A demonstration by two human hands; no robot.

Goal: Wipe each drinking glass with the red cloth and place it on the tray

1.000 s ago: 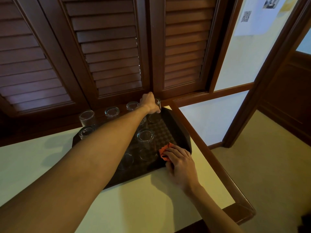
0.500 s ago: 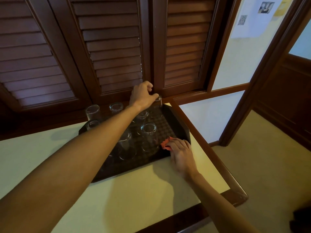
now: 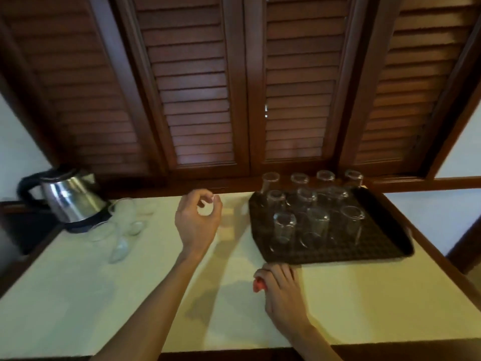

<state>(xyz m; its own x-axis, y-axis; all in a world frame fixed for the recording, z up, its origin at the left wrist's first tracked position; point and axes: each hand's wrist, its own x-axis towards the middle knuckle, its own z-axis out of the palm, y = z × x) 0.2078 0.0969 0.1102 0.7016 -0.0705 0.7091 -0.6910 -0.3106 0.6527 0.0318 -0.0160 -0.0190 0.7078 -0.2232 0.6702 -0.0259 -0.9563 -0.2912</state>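
Note:
A dark tray lies at the right of the cream counter and carries several clear glasses. More glasses stand in a row on the wooden ledge behind the tray. Further glasses, blurred, are grouped beside the kettle at the left. My left hand hovers over the counter between the two groups, its fingers loosely curled and holding nothing. My right hand rests on the counter just in front of the tray's near left corner, and it grips the bunched red cloth.
A steel kettle with a black handle sits on its base at the far left. Dark louvred shutters rise behind the counter. The wooden counter edge runs down the right side, with floor beyond it.
My left hand has let go of the glass at the tray's far corner and swung left over the counter. My right hand has drawn the cloth off the tray onto the counter. The view has turned left.

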